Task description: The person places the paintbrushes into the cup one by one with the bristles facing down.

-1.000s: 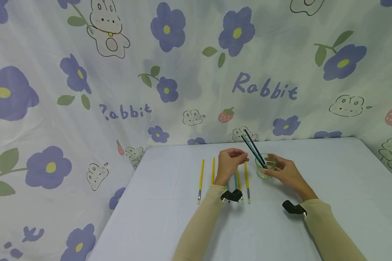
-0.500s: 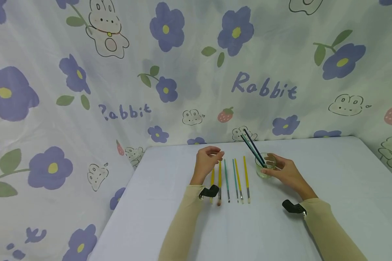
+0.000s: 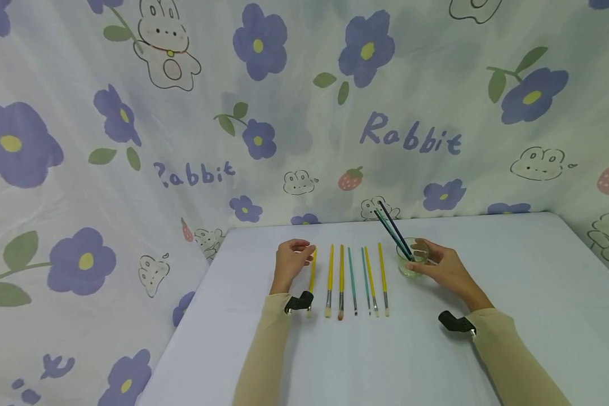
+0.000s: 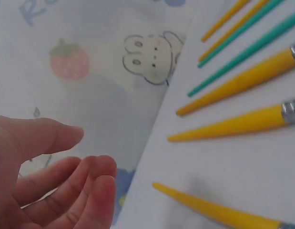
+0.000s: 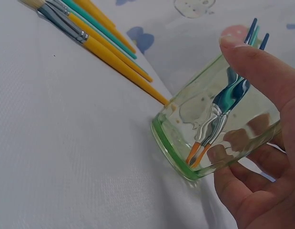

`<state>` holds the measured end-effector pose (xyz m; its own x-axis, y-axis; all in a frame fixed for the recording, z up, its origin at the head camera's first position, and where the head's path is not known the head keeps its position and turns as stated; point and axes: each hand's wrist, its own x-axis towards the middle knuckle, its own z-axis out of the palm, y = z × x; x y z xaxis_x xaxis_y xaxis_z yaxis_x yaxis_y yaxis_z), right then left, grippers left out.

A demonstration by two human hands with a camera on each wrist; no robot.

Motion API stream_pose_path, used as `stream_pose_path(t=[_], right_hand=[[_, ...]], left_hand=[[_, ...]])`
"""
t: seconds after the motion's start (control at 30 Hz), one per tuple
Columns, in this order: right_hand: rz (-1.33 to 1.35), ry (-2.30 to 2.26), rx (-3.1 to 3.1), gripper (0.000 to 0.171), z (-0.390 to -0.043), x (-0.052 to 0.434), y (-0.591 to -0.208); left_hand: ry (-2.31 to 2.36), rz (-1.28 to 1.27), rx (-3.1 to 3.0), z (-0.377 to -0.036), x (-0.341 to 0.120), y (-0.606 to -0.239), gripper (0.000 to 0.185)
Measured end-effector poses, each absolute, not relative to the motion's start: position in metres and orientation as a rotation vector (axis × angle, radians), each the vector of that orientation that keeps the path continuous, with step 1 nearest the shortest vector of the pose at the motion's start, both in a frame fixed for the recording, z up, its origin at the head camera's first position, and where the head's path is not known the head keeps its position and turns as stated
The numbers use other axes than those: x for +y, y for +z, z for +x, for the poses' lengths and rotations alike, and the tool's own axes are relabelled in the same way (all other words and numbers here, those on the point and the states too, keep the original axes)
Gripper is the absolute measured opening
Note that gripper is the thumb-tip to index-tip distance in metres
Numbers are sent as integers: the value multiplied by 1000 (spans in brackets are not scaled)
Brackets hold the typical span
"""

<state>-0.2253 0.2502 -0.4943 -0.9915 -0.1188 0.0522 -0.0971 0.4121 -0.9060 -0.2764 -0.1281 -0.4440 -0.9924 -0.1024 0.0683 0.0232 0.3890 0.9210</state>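
A row of several yellow and teal paintbrushes [image 3: 352, 277] lies on the white table [image 3: 512, 270], handles pointing away from me. My left hand [image 3: 303, 250] hovers at the row's left end, beside the tip of the leftmost yellow brush [image 3: 312, 272]. In the left wrist view my left hand [image 4: 85, 162] has relaxed, slightly bent fingers and holds nothing, and that brush's tip [image 4: 209, 210] lies just right of them. My right hand [image 3: 427, 257] grips a small clear glass [image 3: 410, 269] with a green base [image 5: 185, 138]. Two dark brushes [image 3: 392, 226] lean in it, bristles down [image 5: 218, 119].
A flower-and-rabbit printed cloth [image 3: 304, 113] hangs behind and to the left of the table. The table's left edge [image 3: 193, 316] runs close to my left arm. Bare tabletop lies in front of the brushes and to the right of the glass.
My left hand has moved left along the row, from beside the glass to the leftmost yellow brush, uncovering the other brushes. The right hand and glass have not moved.
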Motion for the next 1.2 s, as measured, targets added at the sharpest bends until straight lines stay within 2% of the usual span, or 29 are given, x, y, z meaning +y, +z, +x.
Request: stream_pose_path(t=[0.3, 0.9, 1.2], right_hand=[[-205, -1675, 2629, 94, -226, 252, -495], [-198, -1668, 2644, 92, -227, 251, -497], [-209, -1680, 2638, 91, -229, 251, -500]], left_hand=[[-1488, 229, -2700, -274, -139, -464, 27], [-1008, 267, -2966, -261, -132, -472, 20], [-789, 152, -2997, -255, -127, -466, 14]])
